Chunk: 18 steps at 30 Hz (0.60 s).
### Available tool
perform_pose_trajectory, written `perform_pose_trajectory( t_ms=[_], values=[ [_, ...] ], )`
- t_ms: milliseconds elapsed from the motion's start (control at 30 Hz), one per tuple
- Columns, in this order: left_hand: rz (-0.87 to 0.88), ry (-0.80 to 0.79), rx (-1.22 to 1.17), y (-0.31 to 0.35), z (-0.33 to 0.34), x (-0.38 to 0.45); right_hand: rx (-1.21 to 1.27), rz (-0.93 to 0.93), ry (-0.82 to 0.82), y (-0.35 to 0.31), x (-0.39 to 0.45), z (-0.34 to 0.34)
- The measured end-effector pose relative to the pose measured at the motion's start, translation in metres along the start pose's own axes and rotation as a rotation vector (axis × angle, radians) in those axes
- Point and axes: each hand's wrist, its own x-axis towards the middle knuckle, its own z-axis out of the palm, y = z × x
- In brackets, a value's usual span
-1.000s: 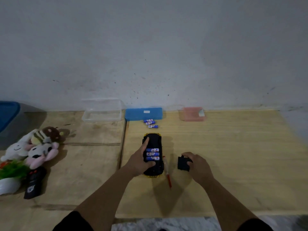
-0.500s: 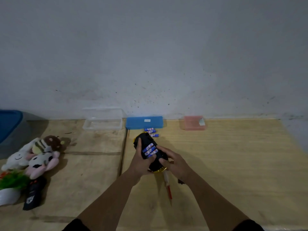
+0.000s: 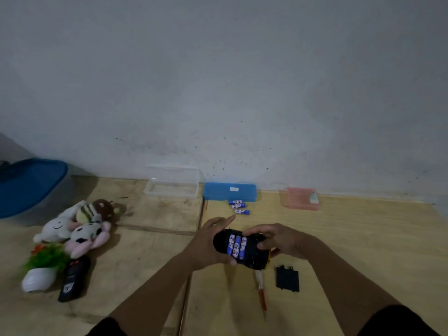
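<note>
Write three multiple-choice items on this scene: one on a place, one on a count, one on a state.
1. Where is the black battery cover?
A) on the table, right of the screwdriver
B) fitted on the car
C) in the pink box

2. How many batteries sit in the toy car?
A) one
B) three
C) five

3. How is the car held?
A) lying on the table
B) by one hand
C) by both hands, underside up

Answers: A, the cover lies flat beside the screwdriver; B, three blue cells fill the open bay; C, the left hand and right hand grip it above the table.
</note>
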Motion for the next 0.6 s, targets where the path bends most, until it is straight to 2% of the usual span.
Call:
perform_pose_trajectory(
  t_ms=[133,300,367,467,533,600],
  values=[
    [0.061,-0.03,0.068,-0.004,-0.003,-0.003,0.053,0.038,-0.024,-0.002,0.0,-0.003],
    [0.046,0.063,-0.012,-0.003,-0.005,-0.002,0.082,-0.031,0.057,-0.004,0.006,0.003],
    [0.023,0.098,-0.047,-0.002,-0.007,-0.001,-0.077,-0.138,0.18,-0.007,0.012,0.009],
    [0.007,0.123,-0.053,0.001,-0.01,0.002,-0.496,-0.269,0.494,-0.008,0.024,0.02],
    [0.013,0.136,-0.054,0.001,-0.013,0.004,-0.564,-0.309,0.591,-0.011,0.028,0.028],
    [0.026,0.154,-0.048,0.002,-0.016,0.007,-0.595,-0.315,0.615,-0.014,0.032,0.036]
  ],
)
